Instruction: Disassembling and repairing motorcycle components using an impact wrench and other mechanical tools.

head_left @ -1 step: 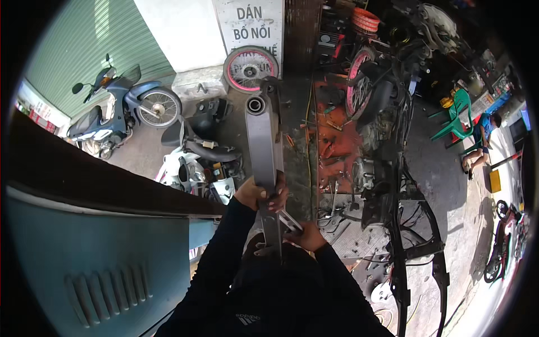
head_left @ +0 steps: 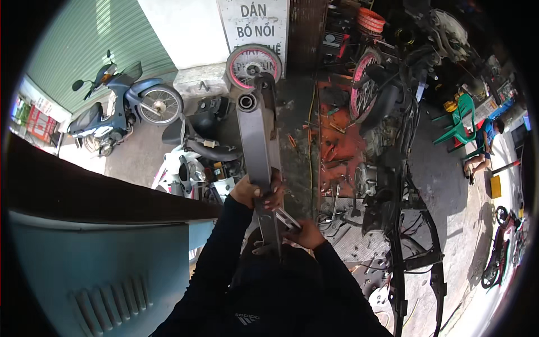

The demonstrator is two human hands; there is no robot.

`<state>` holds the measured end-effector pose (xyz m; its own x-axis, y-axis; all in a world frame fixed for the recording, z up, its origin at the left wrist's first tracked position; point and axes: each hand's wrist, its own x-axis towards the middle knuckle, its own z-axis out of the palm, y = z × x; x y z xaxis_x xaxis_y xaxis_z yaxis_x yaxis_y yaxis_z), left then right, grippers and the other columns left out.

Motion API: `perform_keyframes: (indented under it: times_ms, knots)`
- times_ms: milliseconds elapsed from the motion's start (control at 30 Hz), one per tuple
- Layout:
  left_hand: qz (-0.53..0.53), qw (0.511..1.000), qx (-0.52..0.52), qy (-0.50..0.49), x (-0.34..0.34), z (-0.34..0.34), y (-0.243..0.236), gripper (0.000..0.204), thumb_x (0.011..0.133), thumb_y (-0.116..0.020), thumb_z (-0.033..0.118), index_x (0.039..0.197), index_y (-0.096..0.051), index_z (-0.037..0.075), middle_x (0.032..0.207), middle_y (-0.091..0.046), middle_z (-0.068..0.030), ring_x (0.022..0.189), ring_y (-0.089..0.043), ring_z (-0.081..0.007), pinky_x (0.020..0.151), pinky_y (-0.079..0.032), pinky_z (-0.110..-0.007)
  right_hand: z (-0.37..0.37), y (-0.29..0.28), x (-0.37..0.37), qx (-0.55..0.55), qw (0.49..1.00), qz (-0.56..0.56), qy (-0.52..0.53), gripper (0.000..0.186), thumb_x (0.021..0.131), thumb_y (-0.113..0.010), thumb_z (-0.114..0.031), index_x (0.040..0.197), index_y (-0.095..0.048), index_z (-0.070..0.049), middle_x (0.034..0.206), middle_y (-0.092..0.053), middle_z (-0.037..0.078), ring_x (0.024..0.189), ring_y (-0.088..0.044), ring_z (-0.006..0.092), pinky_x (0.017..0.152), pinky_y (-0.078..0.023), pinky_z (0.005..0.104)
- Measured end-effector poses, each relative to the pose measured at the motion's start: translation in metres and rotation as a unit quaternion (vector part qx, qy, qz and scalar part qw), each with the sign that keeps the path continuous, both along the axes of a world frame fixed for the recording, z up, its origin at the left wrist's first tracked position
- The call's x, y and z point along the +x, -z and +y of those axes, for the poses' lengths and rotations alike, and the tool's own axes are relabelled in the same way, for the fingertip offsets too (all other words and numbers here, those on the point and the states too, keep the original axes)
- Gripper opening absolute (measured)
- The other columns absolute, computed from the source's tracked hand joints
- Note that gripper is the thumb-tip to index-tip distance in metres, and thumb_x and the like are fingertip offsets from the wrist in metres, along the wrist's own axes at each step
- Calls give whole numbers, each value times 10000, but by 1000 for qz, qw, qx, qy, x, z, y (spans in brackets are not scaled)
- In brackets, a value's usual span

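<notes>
A long grey metal motorcycle swingarm (head_left: pixel 255 140) stands upright in front of my body, its round pivot hole (head_left: pixel 246 101) at the far end. Around its middle my left hand (head_left: pixel 255 192) is closed, the fingers wrapping over the right edge. Lower and to the right, my right hand (head_left: pixel 305 234) is closed on a silver slotted bar (head_left: pixel 288 218) angled against the swingarm. Whether that bar is a part of the swingarm or a separate piece I cannot tell. The swingarm's near end is close to my torso.
A black motorcycle frame (head_left: pixel 397 253) stands on the right. Tools and parts lie on a red mat (head_left: pixel 339 146). A teal cabinet (head_left: pixel 106 264) fills the lower left. Behind are a pink-rimmed wheel (head_left: pixel 254 66) and a parked blue motorbike (head_left: pixel 120 106). A person (head_left: pixel 487 140) sits far right.
The swingarm's far end has tipped slightly to the left. Both hands keep their hold, and the view has shifted a little.
</notes>
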<state>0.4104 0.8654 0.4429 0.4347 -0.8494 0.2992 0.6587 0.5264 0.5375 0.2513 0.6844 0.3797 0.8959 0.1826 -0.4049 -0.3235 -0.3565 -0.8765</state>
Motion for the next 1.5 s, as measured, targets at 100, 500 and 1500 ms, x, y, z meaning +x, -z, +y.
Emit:
perform_keyframes:
  times_ms: [100, 500, 1500]
  knots:
    - [-22, 995, -93, -16, 91, 24, 2, 462, 706, -754, 330, 934, -503, 16, 669, -522, -92, 558, -560, -212, 502, -465, -351, 6, -4, 116, 15, 996, -46, -74, 356, 739, -743, -262, 964, -655, 0, 708, -632, 112, 656, -596, 134, 621, -469, 319]
    - [74, 940, -33, -330, 430, 87, 52, 245, 755, -667, 180, 823, -490, 27, 560, -419, -32, 461, -428, -131, 463, -348, -286, 19, 34, 591, -35, 963, -140, -229, 620, 694, -785, -289, 1192, -541, -11, 948, -626, 100, 910, -600, 182, 771, -477, 328]
    - [389, 471, 587, -532, 398, 23, 384, 433, 639, -675, 273, 865, -639, -95, 849, -641, -269, 833, -640, -367, 726, -500, -422, 156, 328, 889, -375, 703, 411, -442, 467, 867, -567, -469, 1060, -496, -49, 828, -637, 177, 634, -617, 279, 553, -523, 388]
